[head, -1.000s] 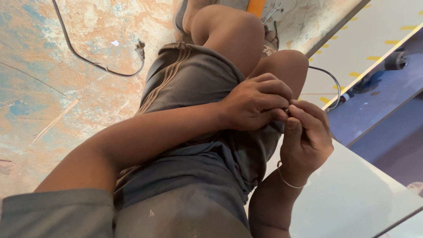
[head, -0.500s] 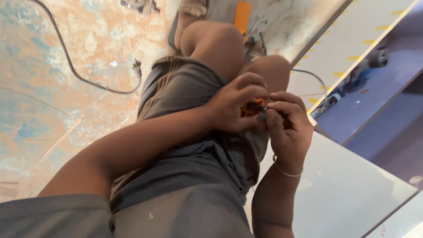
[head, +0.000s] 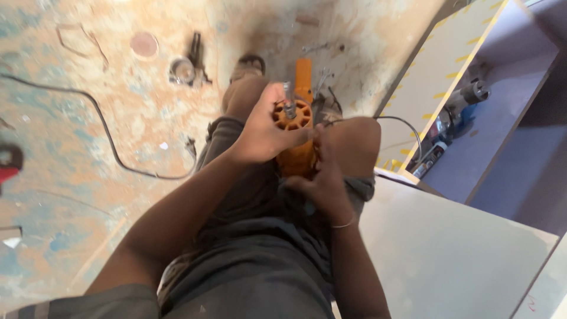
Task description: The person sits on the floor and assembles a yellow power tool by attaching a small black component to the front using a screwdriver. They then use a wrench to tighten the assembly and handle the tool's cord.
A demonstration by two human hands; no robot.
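An orange power tool (head: 296, 118) with a slotted round collar and a metal shaft at its top stands between my knees. My left hand (head: 260, 129) wraps around its left side, fingers up by the collar. My right hand (head: 316, 177), with a thin bracelet at the wrist, grips the lower body from the right, partly hidden behind the tool. Both hands hold it over my grey shorts (head: 248, 260).
A black cable (head: 112, 142) snakes across the stained floor at left. Small metal parts (head: 186, 65) and a round disc (head: 144, 44) lie further off. A white panel (head: 455, 248) rests at right, and another power tool (head: 455, 118) lies on a purple shelf.
The view has swung forward, showing more floor. The orange tool has come up between my hands and is in full sight; both hands have shifted onto its body.
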